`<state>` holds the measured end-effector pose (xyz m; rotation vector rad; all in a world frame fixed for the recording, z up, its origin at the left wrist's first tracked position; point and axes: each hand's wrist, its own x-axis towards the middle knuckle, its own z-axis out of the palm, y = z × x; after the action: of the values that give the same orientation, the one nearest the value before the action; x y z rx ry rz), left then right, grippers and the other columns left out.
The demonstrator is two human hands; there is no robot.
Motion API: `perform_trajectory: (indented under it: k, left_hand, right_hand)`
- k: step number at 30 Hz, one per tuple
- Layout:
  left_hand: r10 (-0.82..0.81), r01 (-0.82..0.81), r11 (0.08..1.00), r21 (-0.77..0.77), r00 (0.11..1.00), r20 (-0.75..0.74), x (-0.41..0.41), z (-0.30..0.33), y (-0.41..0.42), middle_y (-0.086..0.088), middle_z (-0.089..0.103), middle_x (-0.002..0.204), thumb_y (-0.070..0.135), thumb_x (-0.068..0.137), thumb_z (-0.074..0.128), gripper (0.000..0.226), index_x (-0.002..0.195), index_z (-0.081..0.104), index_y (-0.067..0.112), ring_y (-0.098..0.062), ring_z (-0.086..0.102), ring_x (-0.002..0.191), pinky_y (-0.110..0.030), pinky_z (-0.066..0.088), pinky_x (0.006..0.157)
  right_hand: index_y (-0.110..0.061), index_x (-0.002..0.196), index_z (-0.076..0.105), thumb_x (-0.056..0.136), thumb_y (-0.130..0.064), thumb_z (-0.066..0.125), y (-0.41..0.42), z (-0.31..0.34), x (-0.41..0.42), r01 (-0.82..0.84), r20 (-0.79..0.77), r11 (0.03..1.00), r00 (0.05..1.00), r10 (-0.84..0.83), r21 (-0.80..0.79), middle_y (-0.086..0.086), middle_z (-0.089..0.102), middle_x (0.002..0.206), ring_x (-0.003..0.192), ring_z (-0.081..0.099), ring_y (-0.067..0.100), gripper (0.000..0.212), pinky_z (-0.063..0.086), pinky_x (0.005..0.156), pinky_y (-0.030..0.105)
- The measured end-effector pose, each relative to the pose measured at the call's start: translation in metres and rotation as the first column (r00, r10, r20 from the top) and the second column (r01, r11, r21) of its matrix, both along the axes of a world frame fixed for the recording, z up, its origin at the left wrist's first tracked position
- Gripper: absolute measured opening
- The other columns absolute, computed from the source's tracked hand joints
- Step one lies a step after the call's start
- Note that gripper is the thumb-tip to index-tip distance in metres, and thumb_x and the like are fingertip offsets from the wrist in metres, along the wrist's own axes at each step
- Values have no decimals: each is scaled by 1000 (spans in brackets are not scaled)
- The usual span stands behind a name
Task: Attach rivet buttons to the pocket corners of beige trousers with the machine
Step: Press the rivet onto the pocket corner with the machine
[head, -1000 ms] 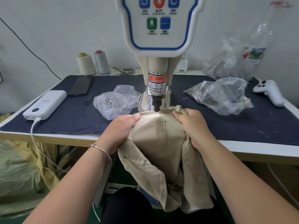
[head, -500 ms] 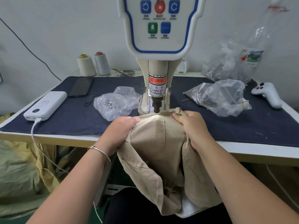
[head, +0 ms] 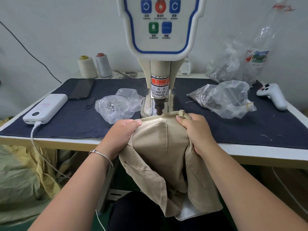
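Beige trousers hang over the table's front edge, their top edge pushed under the dark punch of the white rivet machine. My left hand grips the fabric on the left of a pocket, and my right hand grips it on the right, next to a belt loop. The punch tip sits just above the fabric edge between my hands. A small rivet shows on the hanging fabric at lower left.
A clear bag of metal rivets lies left of the machine and two more bags right of it. A power bank, phone, thread cones and white controller rest on the navy mat.
The view has tilted slightly upward. My hands and the trousers stay almost where they were under the punch, with the fabric edge shifted a little.
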<state>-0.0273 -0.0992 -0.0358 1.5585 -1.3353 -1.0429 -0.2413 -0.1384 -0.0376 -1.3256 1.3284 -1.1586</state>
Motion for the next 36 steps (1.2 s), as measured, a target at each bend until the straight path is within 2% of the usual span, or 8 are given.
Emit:
perform_trajectory:
  k: [3, 6, 11, 14, 18, 23, 29, 36]
  left_hand:
    - [9, -9, 1000, 28, 1000, 11, -1, 0, -4, -6, 50, 80, 46, 86, 56, 32, 81, 57, 14, -20, 46, 76, -38, 37, 74]
    - [7, -11, 999, 50, 997, 71, -2, -1, -8, -5, 51, 84, 39, 93, 56, 22, 84, 57, 19, -20, 45, 78, -37, 36, 74]
    - [7, -10, 1000, 20, 986, 164, -7, -2, -7, -2, 32, 61, 29, 96, 57, 45, 58, 35, 20, -17, 30, 60, -37, 26, 65]
    - [5, -4, 1000, -8, 984, 180, -7, -2, -4, -7, 35, 66, 31, 98, 56, 41, 65, 42, 11, -18, 33, 64, -36, 29, 66]
    - [-11, 23, 997, -77, 989, 150, -2, 3, -6, -6, 42, 70, 37, 101, 53, 52, 75, 46, -8, -19, 39, 66, -35, 33, 67]
    - [-55, 86, 979, -184, 984, 168, 1, 1, -3, -3, 36, 64, 38, 104, 48, 53, 69, 39, -1, -15, 35, 60, -33, 31, 61]
    - [-66, 96, 969, -230, 989, 134, 4, -4, 0, -6, 44, 70, 46, 102, 45, 61, 79, 46, -10, -19, 41, 66, -36, 36, 67]
    - [-44, 49, 985, -164, 998, 37, 7, -4, -5, -7, 50, 79, 54, 96, 49, 69, 88, 51, -14, -20, 45, 74, -36, 38, 74]
  right_hand:
    - [12, 90, 61, 91, -20, 63, 0, 0, 0, 1, -3, 1000, 1000, -1, 8, 11, 52, 75, 71, 46, 20, 32, 35, 65, 32]
    - [15, 91, 58, 91, -19, 62, -1, 0, -1, -6, 9, 1000, 1000, 6, 11, 10, 50, 75, 71, 44, 20, 35, 33, 65, 32]
    - [18, 92, 54, 91, -19, 62, -1, 0, -3, -5, 34, 1000, 999, 4, 8, 9, 49, 76, 71, 43, 20, 38, 33, 65, 32]
    - [17, 93, 55, 91, -20, 63, -1, -1, -4, -14, 59, 1000, 998, 14, 6, 9, 51, 77, 72, 45, 20, 38, 34, 66, 31]
    - [16, 89, 55, 92, -23, 63, -2, -3, -5, -55, 101, 998, 993, 53, 13, 9, 52, 77, 73, 46, 19, 40, 35, 66, 31]
    - [14, 86, 55, 93, -31, 62, -2, -5, -4, -87, 135, 996, 987, 84, 13, 8, 50, 77, 71, 45, 19, 46, 35, 65, 31]
    - [-21, 60, 36, 93, -36, 61, 1, -6, -2, -52, 82, 999, 995, 51, 2, 7, 29, 61, 60, 28, 20, 45, 25, 46, 24]
    - [-18, 61, 35, 95, -36, 59, -2, -5, 3, -25, 2, 1000, 1000, 25, -5, 2, 28, 57, 56, 27, 18, 45, 23, 43, 22]
